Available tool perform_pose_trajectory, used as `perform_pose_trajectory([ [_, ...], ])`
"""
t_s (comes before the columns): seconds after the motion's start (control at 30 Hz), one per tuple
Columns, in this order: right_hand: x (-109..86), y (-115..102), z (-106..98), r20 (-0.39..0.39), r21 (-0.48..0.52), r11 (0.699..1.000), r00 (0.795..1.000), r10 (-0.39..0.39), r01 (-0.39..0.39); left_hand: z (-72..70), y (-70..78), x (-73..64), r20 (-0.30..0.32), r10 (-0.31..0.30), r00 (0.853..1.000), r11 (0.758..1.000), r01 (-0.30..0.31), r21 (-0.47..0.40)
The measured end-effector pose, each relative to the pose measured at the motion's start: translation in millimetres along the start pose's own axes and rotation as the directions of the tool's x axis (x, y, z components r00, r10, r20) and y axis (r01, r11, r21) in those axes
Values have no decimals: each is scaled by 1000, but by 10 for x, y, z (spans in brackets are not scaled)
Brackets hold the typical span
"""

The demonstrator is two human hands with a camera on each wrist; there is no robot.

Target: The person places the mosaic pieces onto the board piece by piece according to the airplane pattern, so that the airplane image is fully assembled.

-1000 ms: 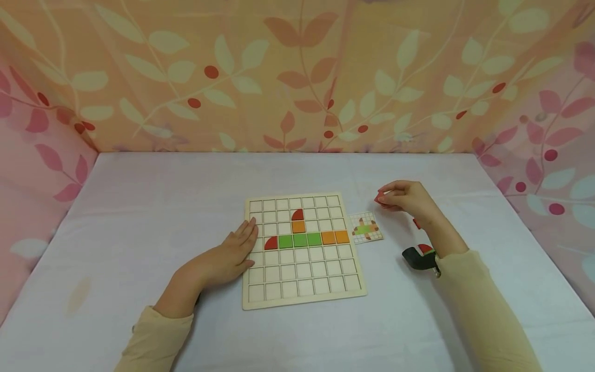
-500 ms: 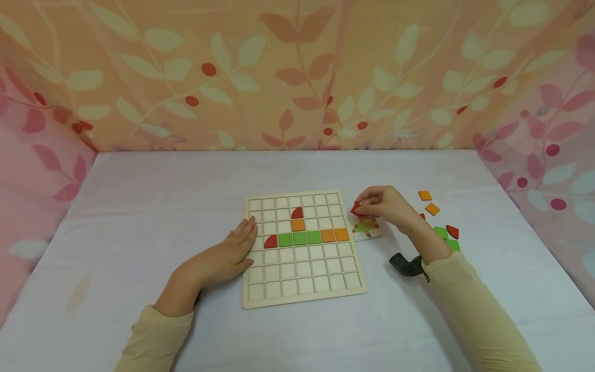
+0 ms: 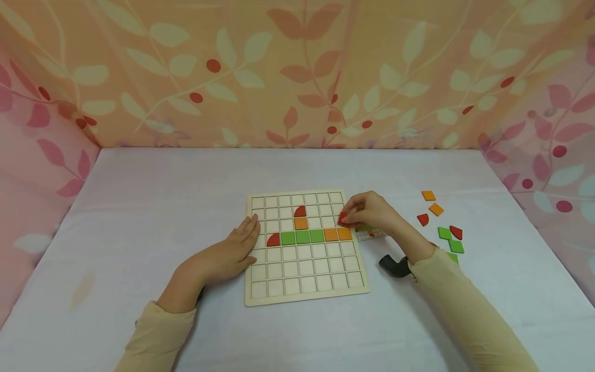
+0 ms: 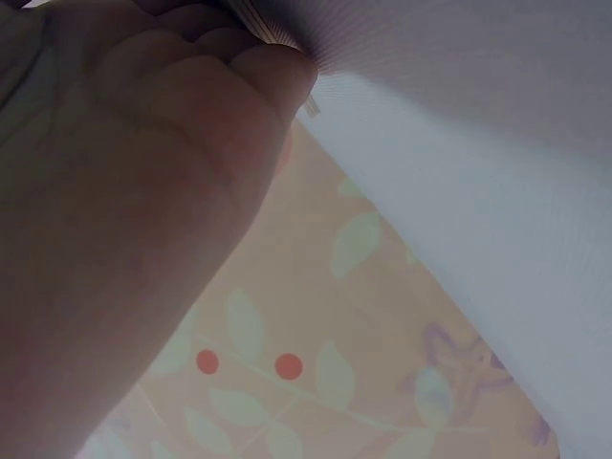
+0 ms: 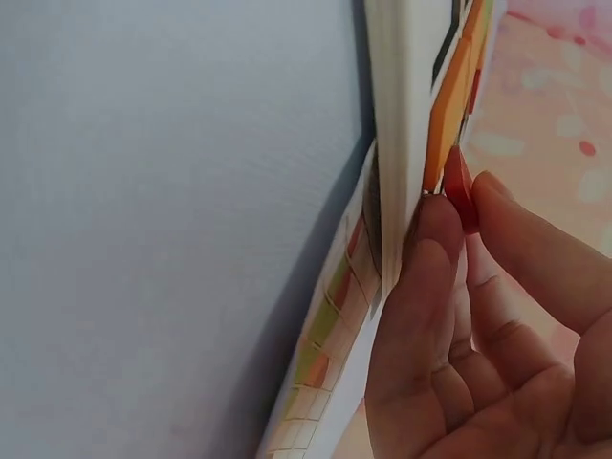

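Note:
A wooden grid board lies flat on the table. In one row sit a red quarter-round tile, several green square tiles and two orange square tiles. Above that row are one orange square tile and another red quarter-round tile. My right hand pinches a red quarter-round tile between thumb and fingers, at the board's right edge just above the end orange tile. With straight fingers, my left hand rests along the board's left edge.
A small pattern card lies against the board's right side, partly under my right hand. Loose green tiles, orange tiles and red tiles are scattered farther right. A black wrist device hangs below my right wrist.
My right hand has carried the red tile leftward, past the card, to the board's right edge. Loose tiles once hidden by the right arm now show. My left hand has stayed put.

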State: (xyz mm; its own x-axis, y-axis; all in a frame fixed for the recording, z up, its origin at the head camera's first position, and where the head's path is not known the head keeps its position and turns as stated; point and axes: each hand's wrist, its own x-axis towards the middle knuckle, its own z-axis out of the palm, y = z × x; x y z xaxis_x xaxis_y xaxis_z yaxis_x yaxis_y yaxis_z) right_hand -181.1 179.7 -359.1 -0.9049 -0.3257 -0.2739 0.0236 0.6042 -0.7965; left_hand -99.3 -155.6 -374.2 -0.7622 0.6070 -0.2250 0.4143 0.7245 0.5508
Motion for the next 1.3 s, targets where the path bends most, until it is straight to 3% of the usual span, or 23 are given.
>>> perform_pose_trajectory([
  [0.27, 38, -39, 25, 6, -112, 994, 1000, -4, 5, -13, 20, 13, -10, 4, 1000, 1000, -4, -20],
  [0.83, 25, -84, 19, -19, -129, 991, 1000, 19, -21, -13, 15, 1, -6, -13, 1000, 1000, 13, -3],
  [0.97, -9, -59, -40, -36, -134, 991, 999, -4, -1, -6, 16, -8, -4, -16, 1000, 1000, 16, -10],
  [1.3, -193, 92, -349, -87, -66, 997, 996, 36, -41, -12, 35, -4, 0, -8, 1000, 1000, 8, -10],
])
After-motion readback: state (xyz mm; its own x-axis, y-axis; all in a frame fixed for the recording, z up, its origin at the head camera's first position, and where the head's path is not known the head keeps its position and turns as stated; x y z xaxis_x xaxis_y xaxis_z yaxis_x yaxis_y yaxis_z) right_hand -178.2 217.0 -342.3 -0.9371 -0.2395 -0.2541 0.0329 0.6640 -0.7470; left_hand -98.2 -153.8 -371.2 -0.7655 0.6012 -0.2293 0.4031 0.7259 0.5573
